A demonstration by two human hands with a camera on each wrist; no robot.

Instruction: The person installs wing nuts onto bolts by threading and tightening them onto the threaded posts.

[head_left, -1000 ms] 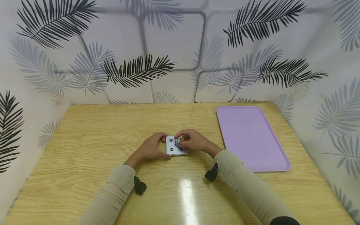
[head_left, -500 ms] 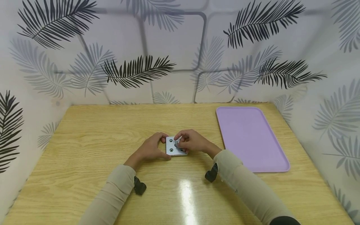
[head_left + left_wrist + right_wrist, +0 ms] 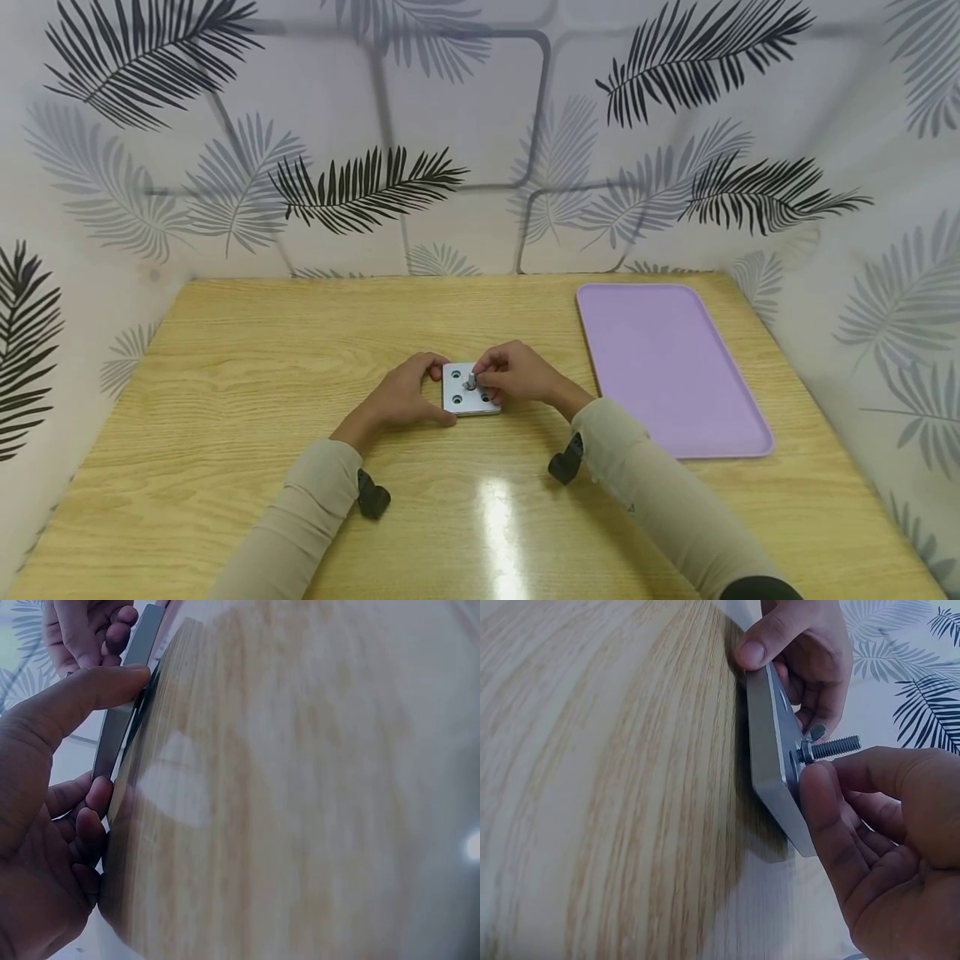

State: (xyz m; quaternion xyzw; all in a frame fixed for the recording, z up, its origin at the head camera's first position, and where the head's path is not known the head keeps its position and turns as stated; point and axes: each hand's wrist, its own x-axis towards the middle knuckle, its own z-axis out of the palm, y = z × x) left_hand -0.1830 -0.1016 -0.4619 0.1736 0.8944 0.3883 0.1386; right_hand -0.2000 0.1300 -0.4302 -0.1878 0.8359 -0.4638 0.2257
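Observation:
A square silver metal plate (image 3: 459, 390) with holes near its corners lies on the wooden table. From its middle a threaded bolt (image 3: 840, 746) sticks up, and a wing nut (image 3: 814, 734) sits low on the thread, near the plate's face. My left hand (image 3: 405, 392) grips the plate at its left side, the thumb on the near edge and fingers at the far corner. The thumb and index finger of my right hand (image 3: 517, 373) pinch the wing nut from the right; one wing shows, the other is hidden behind the fingertips.
A lilac tray (image 3: 667, 367) lies at the right of the table (image 3: 300, 333). Behind the table and along its sides hangs leaf-patterned cloth (image 3: 465, 225). Dark wrist cameras sit at both cuffs.
The right index finger has drawn back slightly to the right, so more of the bolt and wing nut shows. The left hand and plate have stayed in place.

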